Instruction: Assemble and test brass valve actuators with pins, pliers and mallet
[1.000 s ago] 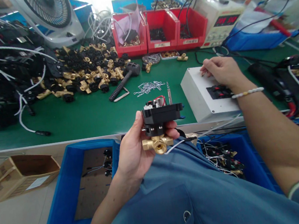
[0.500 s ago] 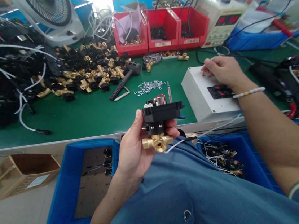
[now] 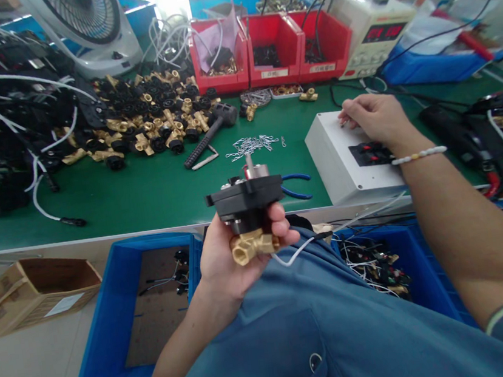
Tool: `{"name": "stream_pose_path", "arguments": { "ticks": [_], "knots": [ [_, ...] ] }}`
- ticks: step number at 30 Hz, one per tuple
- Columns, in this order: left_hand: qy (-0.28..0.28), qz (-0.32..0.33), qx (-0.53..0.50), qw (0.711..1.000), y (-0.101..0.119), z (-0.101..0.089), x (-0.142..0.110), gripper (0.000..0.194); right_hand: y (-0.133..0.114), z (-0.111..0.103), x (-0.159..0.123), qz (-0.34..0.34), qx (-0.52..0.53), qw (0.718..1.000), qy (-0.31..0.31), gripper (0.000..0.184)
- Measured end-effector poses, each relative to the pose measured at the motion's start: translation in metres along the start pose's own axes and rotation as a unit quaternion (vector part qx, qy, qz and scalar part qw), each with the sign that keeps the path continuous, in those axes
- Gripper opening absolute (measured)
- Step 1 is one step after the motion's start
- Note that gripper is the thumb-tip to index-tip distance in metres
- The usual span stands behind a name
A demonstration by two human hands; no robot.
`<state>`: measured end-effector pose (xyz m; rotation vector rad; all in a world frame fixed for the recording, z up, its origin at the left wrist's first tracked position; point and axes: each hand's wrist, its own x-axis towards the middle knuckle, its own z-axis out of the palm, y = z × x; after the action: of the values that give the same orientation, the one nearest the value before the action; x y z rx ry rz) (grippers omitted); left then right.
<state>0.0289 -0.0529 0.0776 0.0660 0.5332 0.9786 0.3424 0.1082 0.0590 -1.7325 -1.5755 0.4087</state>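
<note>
Left hand (image 3: 224, 265): grip closed round valve unit (image 3: 248, 198); white cable (image 3: 302, 249), if snagged, could tug it loose, I judge. Right hand (image 3: 374, 118): on grey box (image 3: 330, 160), grip unclear.

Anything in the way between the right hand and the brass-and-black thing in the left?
Between the right hand and the unit lie part of the white box and blue handles; nothing visible blocks the space above.
</note>
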Motion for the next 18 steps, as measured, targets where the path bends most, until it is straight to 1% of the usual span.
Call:
{"name": "stream_pose_path", "arguments": {
  "ticks": [3,6,9,12,15,18],
  "knots": [
    [-0.037,0.000,-0.022,0.999,0.000,-0.003,-0.002,0.053,0.001,0.001,0.000,-0.003,0.005,1.000,-0.002,0.024],
    [-0.056,0.001,-0.024,0.998,-0.001,-0.005,-0.002,0.043,0.001,0.001,0.001,0.005,-0.007,1.000,0.001,0.018],
    [-0.058,-0.009,-0.028,0.998,-0.002,-0.005,-0.002,0.040,0.005,0.000,0.002,0.021,-0.044,0.999,0.000,0.013],
    [-0.069,-0.011,-0.039,0.997,-0.002,-0.005,-0.003,0.040,0.010,-0.002,0.000,-0.001,-0.055,0.998,-0.029,0.013],
    [-0.049,-0.006,-0.014,0.999,-0.002,-0.006,-0.004,0.041,0.011,-0.003,-0.001,-0.008,-0.066,0.996,-0.054,0.012],
    [-0.023,-0.005,0.027,0.999,-0.002,-0.008,-0.005,0.043,0.008,-0.001,0.001,0.007,-0.085,0.995,-0.044,0.008]
  ]
}}
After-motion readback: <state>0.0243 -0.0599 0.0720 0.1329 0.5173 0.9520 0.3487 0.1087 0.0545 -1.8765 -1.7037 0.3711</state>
